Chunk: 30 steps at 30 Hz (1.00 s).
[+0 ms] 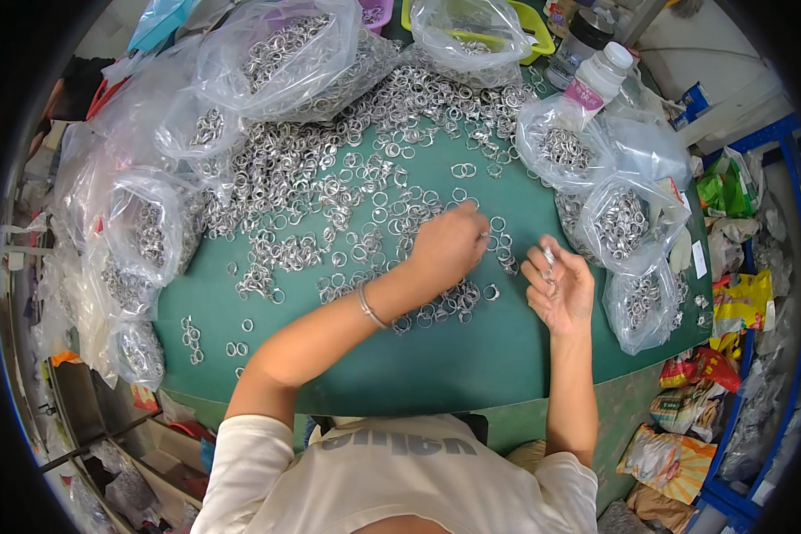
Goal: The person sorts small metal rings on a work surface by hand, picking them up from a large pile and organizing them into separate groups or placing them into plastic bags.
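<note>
Rings [267,169], silvery and shiny, strew our green table [472,360] and sit gripped in our right hand [558,287], while we cannot tell whether our curled left hand [449,245] grips any, and a white bottle [607,71] bears a pink printed label [586,93].

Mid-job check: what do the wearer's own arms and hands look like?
The left hand and right hand are ungloved. A slim, curved, silver-coloured bangle circles the left forearm near the wrist; none shows on the right. Short off-white fabric sleeves cover both upper arms. No cables show.
</note>
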Available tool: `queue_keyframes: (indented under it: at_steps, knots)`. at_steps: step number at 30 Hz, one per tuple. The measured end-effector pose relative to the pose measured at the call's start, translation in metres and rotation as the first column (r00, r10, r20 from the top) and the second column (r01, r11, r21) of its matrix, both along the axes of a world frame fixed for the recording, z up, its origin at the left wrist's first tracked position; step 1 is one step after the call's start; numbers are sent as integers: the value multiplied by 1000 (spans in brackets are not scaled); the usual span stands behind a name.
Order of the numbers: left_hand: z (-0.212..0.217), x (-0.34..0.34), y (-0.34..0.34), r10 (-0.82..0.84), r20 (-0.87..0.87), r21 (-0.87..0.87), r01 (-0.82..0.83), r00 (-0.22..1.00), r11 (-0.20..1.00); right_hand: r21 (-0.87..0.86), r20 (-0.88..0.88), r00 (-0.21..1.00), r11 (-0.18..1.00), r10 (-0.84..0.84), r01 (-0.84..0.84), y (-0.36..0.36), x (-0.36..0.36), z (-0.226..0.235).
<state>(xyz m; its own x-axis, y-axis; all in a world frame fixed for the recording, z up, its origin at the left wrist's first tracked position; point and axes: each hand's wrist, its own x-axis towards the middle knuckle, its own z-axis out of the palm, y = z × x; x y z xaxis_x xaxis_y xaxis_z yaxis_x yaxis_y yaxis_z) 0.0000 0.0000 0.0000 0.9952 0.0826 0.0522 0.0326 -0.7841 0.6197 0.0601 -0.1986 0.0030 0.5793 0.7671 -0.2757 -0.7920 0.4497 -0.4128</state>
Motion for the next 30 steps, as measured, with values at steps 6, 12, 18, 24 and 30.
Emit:
queue_keyframes:
  at_steps: [6, 12, 18, 24, 30]
  knots:
    - [30, -44, 42, -50, -327, -929, -311, 944, 203, -92, 125, 985, 990, 120, -109, -11, -21, -4]
    - [14, -112, 52, -105, -282, -939, -297, 954, -172, -597, 511, 791, 801, 335, 46, 13, -38, 0]
    - [13, -130, 34, 12, -357, -915, -352, 934, 196, -559, 729, 78, 526, 680, 641, 54, -63, 12]
    - [2, -125, 23, 218, 102, -367, -167, 971, 915, -471, 876, 248, 620, 414, 628, 45, -55, 0]
    - [8, -90, 12, 2, 124, 141, -20, 992, 990, -561, 809, 253, 568, 530, 602, 48, -62, 10]
